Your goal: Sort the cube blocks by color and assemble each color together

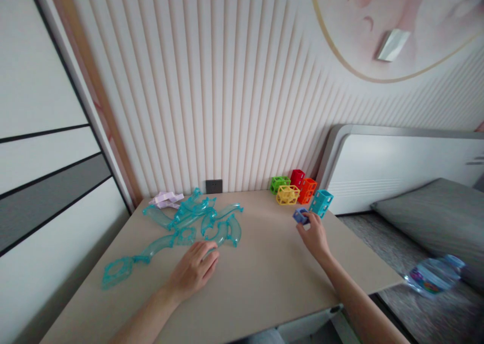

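My right hand (314,235) is closed on a small blue-purple hollow block (300,215), close to the table top. Right beside it stands a light-blue open-framed block (321,203). My left hand (196,267) is at the near edge of a pile of translucent teal track pieces (191,210), its fingers loosely bent and the thumb apart. A curved teal track piece (235,230) lies just beyond its fingertips; I cannot tell whether the hand touches the pile. To its left, a teal piece with a round hole (117,270) joins a curved track (159,244).
Green (280,183), yellow (288,195), red (297,178) and orange (307,191) blocks stand at the back right. Pale purple pieces (166,199) lie at the back left. A black socket (214,186) is on the ribbed wall. Below the front edge is an open drawer (310,329).
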`<state>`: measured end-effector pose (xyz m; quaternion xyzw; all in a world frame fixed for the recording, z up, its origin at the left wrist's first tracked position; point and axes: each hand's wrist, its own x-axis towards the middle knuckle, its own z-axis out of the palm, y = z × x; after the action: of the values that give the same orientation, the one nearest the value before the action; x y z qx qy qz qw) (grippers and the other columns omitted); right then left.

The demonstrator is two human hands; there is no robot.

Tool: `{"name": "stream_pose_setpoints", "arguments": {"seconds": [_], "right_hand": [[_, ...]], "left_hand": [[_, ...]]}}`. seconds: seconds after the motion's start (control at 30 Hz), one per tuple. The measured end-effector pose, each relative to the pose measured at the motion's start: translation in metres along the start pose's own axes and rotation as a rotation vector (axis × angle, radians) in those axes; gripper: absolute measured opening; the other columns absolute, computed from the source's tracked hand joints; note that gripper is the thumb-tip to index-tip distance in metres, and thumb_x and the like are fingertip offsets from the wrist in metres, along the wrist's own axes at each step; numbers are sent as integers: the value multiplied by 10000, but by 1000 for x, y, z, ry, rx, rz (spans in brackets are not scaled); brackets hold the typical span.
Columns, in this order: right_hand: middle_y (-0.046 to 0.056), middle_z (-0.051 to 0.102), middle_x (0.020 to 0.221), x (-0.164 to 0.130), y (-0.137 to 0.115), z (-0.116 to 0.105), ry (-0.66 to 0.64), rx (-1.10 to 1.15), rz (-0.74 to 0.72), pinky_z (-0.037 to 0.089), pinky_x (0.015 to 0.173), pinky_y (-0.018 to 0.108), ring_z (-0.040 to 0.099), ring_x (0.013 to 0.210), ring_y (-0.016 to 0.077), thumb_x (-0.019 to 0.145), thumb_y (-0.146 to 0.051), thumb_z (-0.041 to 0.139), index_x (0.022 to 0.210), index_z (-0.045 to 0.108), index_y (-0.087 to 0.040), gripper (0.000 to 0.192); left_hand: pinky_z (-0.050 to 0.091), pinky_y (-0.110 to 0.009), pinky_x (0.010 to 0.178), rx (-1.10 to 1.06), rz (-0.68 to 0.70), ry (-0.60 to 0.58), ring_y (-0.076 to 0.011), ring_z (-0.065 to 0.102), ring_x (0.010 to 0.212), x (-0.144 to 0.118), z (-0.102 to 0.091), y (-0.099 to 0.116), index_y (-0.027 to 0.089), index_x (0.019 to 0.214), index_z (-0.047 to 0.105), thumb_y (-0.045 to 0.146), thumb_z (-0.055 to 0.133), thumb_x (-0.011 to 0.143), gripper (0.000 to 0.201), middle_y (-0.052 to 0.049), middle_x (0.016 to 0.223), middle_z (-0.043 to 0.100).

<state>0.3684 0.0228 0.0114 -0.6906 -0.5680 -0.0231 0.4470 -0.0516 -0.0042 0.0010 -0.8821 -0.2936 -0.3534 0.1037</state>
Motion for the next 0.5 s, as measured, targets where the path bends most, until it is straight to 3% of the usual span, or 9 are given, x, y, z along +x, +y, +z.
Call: {"name": "stream_pose_setpoints", "arguments": {"seconds": [0.1, 0.2, 0.5], "right_hand": [[146, 592, 1016, 11, 49, -29, 38, -76, 100, 486, 902, 495, 603, 928, 307, 666, -354, 536, 970, 589, -172, 359], [123, 580, 980, 7, 76, -44, 46, -123, 167, 494, 869, 472, 595, 903, 295, 647, -367, 539, 1007, 584, -175, 410], [132, 574, 1133, -2, 93, -39, 32, -170, 193, 469, 941, 437, 581, 1035, 286, 697, -351, 525, 1259, 509, -168, 591]], "left_hand": [[539, -350, 854, -6, -14, -17, -209, 644, 940, 1, 2, 0, 204, 957, 598, 112, 497, 937, 138, -71, 1039, 639], [536, -345, 853, -22, -24, -30, -206, 639, 946, 1, 3, 0, 206, 954, 599, 115, 490, 943, 142, -67, 1036, 635], [534, -345, 854, -39, -10, -76, -200, 632, 935, 0, 1, 1, 199, 949, 602, 103, 469, 944, 164, -62, 1024, 636]]}}
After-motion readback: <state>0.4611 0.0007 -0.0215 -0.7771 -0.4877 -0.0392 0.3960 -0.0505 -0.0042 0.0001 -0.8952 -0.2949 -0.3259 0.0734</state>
